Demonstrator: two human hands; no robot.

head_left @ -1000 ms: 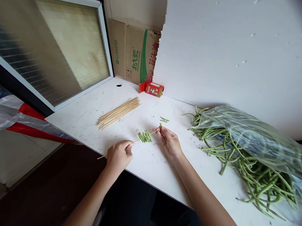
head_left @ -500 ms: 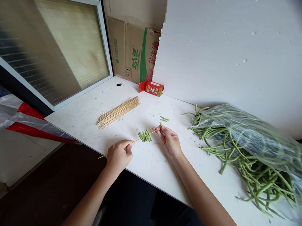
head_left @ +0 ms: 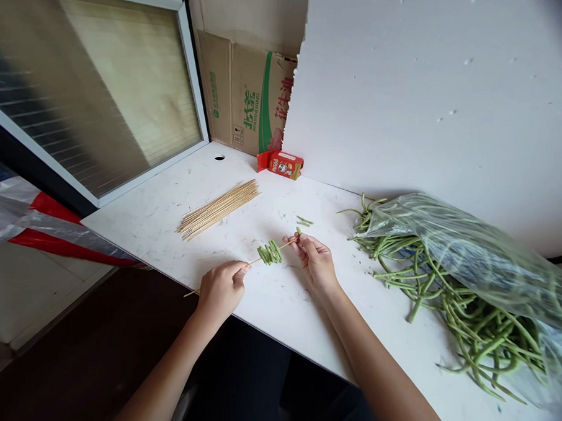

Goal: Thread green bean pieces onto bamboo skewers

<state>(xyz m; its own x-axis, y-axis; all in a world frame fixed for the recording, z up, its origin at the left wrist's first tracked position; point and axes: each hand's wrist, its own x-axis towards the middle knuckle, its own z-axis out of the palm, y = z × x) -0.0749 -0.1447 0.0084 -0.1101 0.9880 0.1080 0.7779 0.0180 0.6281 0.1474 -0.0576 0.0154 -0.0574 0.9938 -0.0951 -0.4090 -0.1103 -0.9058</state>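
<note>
A row of bean bits (head_left: 270, 253) is already on the stick (head_left: 287, 243), which the left hand (head_left: 222, 288) grips with closed fingers, while the right hand (head_left: 318, 259) pinches one more bit (head_left: 299, 231) at the tip, though nobody can tell if the tip is in it. Two or so loose bits (head_left: 305, 221) lie just past the right hand, and the other sticks (head_left: 219, 209) look bare. The stick's back end pokes over the front edge of the surface (head_left: 277, 303), with open room between the hands and the long beans (head_left: 489, 337).
</note>
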